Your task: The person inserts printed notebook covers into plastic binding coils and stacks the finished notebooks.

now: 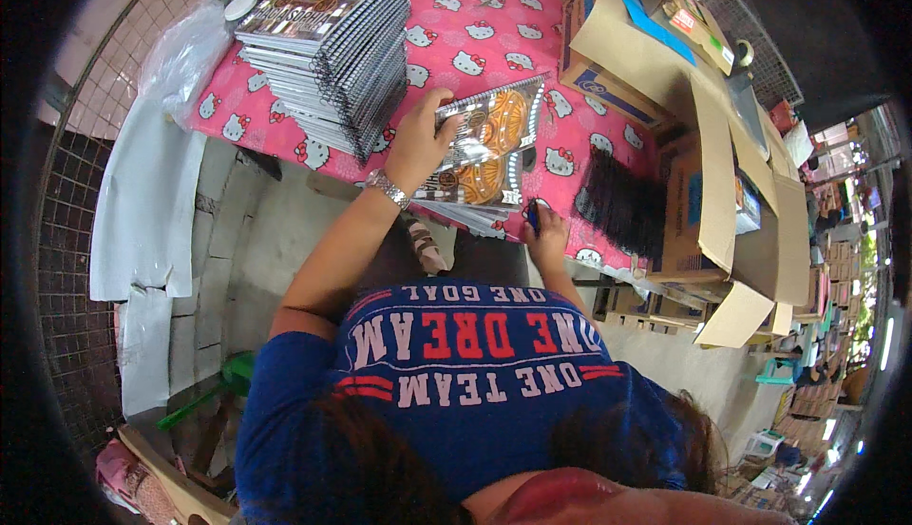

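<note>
My left hand [425, 142], with a metal watch on the wrist, grips the left edge of a notebook [494, 126] with an orange-and-brown patterned cover. A wire spiral runs along its right edge. Beneath and nearer to me lies another notebook [475, 186] with a like cover, on a few more at the table's front edge. My right hand [548, 240] is closed round a small dark blue tool [534, 217] beside the lower right corner of these notebooks; its kind is mostly hidden by the fingers.
A tall stack of spiral notebooks [328, 59] stands at the left on the pink cartoon-print tablecloth [456, 21]. Black binding coils [622, 204] lie in a heap to the right. Open cardboard boxes [698, 207] line the right side. A clear plastic bag [187, 61] hangs at far left.
</note>
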`<action>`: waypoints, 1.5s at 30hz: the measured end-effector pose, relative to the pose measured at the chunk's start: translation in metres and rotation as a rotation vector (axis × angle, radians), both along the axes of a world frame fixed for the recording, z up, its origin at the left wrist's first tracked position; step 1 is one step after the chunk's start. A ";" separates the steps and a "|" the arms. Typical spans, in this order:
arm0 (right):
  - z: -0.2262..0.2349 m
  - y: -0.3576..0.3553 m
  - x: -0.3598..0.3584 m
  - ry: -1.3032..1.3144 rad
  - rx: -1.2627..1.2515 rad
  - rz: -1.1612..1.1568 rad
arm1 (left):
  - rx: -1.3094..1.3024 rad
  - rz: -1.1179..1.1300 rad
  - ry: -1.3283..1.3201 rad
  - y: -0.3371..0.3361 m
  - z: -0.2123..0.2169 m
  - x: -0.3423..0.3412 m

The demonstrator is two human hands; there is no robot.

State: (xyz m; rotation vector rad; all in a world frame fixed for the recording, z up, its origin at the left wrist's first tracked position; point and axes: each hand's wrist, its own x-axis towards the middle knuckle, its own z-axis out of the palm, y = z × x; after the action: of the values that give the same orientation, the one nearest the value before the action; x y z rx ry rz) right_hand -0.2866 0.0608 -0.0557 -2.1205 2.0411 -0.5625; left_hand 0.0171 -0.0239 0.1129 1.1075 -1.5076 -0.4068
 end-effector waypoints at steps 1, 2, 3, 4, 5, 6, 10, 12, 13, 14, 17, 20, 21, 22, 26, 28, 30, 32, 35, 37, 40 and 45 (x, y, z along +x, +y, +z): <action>-0.002 -0.002 -0.007 -0.144 -0.181 0.026 | 0.020 -0.023 -0.001 0.000 -0.004 0.000; 0.005 -0.004 -0.003 -0.276 -0.181 -0.054 | 0.034 -0.038 -0.006 -0.003 -0.013 0.002; 0.028 -0.007 0.006 -0.407 -0.178 -0.124 | 0.050 -0.045 -0.009 -0.004 -0.018 0.007; 0.052 -0.008 0.013 -0.532 -0.172 -0.201 | 0.117 -0.054 0.018 -0.005 -0.017 0.008; 0.069 -0.011 0.021 -0.556 -0.291 -0.163 | 0.189 -0.067 0.045 -0.004 -0.017 0.008; 0.083 -0.015 0.033 -0.686 -0.250 -0.129 | 0.263 -0.082 0.071 -0.002 -0.018 0.007; 0.149 -0.024 0.088 -0.657 -0.311 0.222 | 0.148 0.002 0.011 0.005 -0.008 0.005; 0.170 -0.027 0.106 -0.503 -0.379 0.385 | -0.066 0.059 -0.135 0.003 -0.007 0.004; 0.175 -0.030 0.113 -0.506 -0.374 0.424 | -0.075 0.047 -0.104 0.001 -0.009 0.003; 0.177 -0.034 0.119 -0.509 -0.372 0.463 | -0.059 0.062 -0.160 0.000 -0.010 0.004; 0.179 -0.041 0.129 -0.531 -0.356 0.507 | 0.001 0.087 -0.274 0.000 -0.013 0.008; 0.184 -0.041 0.135 -0.530 -0.353 0.501 | -0.014 0.089 -0.218 0.002 -0.014 0.009; 0.187 -0.042 0.135 -0.501 -0.353 0.495 | -0.088 0.103 -0.158 0.002 -0.013 0.006; 0.189 -0.042 0.136 -0.472 -0.352 0.490 | -0.162 0.117 -0.098 0.003 -0.012 0.005; 0.196 -0.043 0.135 -0.340 -0.382 0.496 | 0.108 0.029 -0.064 0.008 -0.010 0.014; 0.200 -0.043 0.138 -0.303 -0.397 0.507 | -0.013 0.043 -0.106 0.003 -0.020 0.017; 0.200 -0.043 0.140 -0.292 -0.374 0.500 | -0.020 0.016 -0.045 0.005 -0.018 0.015; 0.199 -0.043 0.142 -0.286 -0.367 0.499 | -0.005 0.011 -0.001 0.008 -0.017 0.013; 0.195 -0.044 0.143 -0.334 -0.347 0.513 | -0.012 0.034 0.024 0.012 -0.015 0.009; 0.189 -0.043 0.141 -0.432 -0.293 0.531 | -0.101 0.045 0.020 0.012 -0.012 0.007; 0.172 -0.043 0.139 -1.086 0.301 0.372 | -0.029 0.035 0.034 0.014 -0.010 0.001; 0.188 -0.036 0.144 -1.671 0.703 0.271 | -0.077 0.013 -0.012 0.010 -0.011 0.006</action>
State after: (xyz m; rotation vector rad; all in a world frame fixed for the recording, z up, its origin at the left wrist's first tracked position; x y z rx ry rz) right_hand -0.1428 0.0252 0.1326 -0.7625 0.7269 -0.8871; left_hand 0.0230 -0.0141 0.1020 1.0605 -1.5132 -0.3313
